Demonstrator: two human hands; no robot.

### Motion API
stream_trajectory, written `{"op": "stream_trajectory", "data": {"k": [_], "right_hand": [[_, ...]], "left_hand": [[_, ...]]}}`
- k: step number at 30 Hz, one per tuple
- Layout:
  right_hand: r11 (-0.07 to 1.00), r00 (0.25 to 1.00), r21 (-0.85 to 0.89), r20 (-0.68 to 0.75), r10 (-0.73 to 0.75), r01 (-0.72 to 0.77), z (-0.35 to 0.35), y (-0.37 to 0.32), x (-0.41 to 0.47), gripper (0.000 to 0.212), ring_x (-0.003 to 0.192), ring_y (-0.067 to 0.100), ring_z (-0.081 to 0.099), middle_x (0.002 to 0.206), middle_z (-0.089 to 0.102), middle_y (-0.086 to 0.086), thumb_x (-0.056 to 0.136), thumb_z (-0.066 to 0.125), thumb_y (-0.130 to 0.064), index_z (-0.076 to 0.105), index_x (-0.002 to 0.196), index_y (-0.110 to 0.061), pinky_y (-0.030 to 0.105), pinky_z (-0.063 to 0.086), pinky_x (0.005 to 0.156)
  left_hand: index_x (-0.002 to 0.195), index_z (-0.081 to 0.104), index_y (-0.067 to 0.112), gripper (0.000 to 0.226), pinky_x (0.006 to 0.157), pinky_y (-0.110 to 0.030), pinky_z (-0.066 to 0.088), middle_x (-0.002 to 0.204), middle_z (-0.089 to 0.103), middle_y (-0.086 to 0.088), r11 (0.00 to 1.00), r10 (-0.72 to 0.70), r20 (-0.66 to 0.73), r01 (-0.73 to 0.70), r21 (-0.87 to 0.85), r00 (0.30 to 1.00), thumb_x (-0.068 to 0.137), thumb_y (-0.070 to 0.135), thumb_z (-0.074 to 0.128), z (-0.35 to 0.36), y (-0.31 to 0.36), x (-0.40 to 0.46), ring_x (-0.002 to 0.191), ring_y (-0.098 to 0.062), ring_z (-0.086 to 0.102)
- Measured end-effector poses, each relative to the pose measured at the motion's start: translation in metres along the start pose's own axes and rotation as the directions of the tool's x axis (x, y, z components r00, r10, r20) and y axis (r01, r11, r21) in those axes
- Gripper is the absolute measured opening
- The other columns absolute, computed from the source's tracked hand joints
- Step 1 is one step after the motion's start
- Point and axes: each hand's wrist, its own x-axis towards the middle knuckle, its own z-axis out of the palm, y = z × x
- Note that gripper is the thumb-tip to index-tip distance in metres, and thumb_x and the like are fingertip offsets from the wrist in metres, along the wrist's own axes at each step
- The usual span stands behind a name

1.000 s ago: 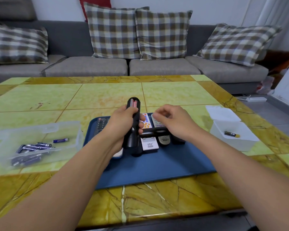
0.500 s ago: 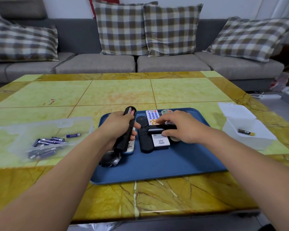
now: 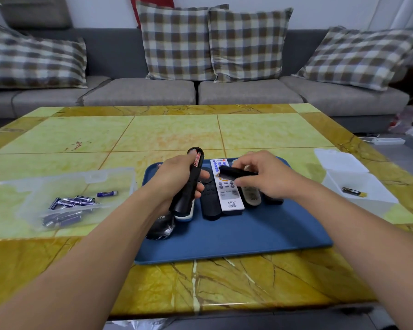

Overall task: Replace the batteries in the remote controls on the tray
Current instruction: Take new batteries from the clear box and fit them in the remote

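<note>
Judging from the open back, likely mid-swap on one remote (image 3: 190,186), held tilted above the left half of the tray (image 3: 224,241), clear of its surface. Left hand (image 3: 174,179): grip clamped round the lower body of that remote, with what looks like a red-labelled battery (image 3: 197,160) showing at the upper end. Right hand (image 3: 267,179): grip pinched shut on a black cover (image 3: 236,173), just above the remotes lying across the tray's middle.

Risks, nearest first. Could let the remote slide down through the grip, being held low on a smooth body; would land on the dark remote (image 3: 161,226) at the tray's near-left. Could tip the exposed battery out if turned open side down; would roll among the other remotes or off the worktop (image 3: 200,289). Could drop the cover onto the white remote (image 3: 227,196) beneath and lose the match with its body. Could also mix old cells with new if set down on the wrong side of the tray.

Containers. Left of the tray: clear box (image 3: 119,179), open, holding a heap of purple batteries (image 3: 69,203), one lying apart toward the tray. Right of the tray: white box (image 3: 377,203), open, holding one yellow-ended battery (image 3: 353,191); lid (image 3: 336,159) flat just beyond it. Roles of the boxes not certain: probably fresh on the left, spent on the right.
</note>
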Motion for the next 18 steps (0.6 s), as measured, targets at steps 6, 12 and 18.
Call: {"op": "stream_trajectory", "data": {"k": [6, 12, 18], "right_hand": [[0.656, 0.991, 0.744, 0.112, 0.071, -0.131, -0.036, -0.015, -0.014, 0.039, 0.093, 0.028, 0.067, 0.110, 0.067, 0.020, 0.088, 0.063, -0.010, 0.064, 0.126, -0.014, 0.056, 0.054, 0.089], [0.699, 0.986, 0.696, 0.101, 0.133, -0.166, -0.040, -0.017, -0.020, 0.046, 0.066, 0.016, 0.064, 0.083, 0.070, 0.008, 0.074, 0.075, -0.011, 0.066, 0.119, -0.015, 0.022, 0.050, 0.045], [0.687, 0.982, 0.719, -0.031, 0.185, -0.107, -0.034, -0.004, -0.019, 0.030, 0.075, 0.012, 0.063, 0.090, 0.065, 0.006, 0.070, 0.076, -0.002, 0.071, 0.098, -0.010, 0.016, 0.052, 0.060]], "left_hand": [[0.126, 0.053, 0.002, 0.036, 0.051, -0.028, 0.051, 0.107, 0.074, -0.021, 0.966, -0.075, 0.288, 0.141, -0.218, 0.955, 0.102, 0.017, 0.032, 0.003, 0.005, -0.007, 0.062, -0.021, 0.057], [0.128, 0.058, 0.006, 0.030, 0.054, -0.026, 0.054, 0.098, 0.076, -0.007, 0.994, -0.051, 0.489, 0.092, -0.061, 0.871, 0.105, 0.012, 0.039, 0.011, 0.007, -0.019, 0.064, -0.015, 0.064], [0.126, 0.064, 0.012, 0.029, 0.059, -0.026, 0.055, 0.112, 0.073, -0.006, 0.999, 0.019, 0.462, -0.001, -0.038, 0.887, 0.105, 0.015, 0.044, 0.009, 0.004, -0.016, 0.088, -0.021, 0.072]]}}
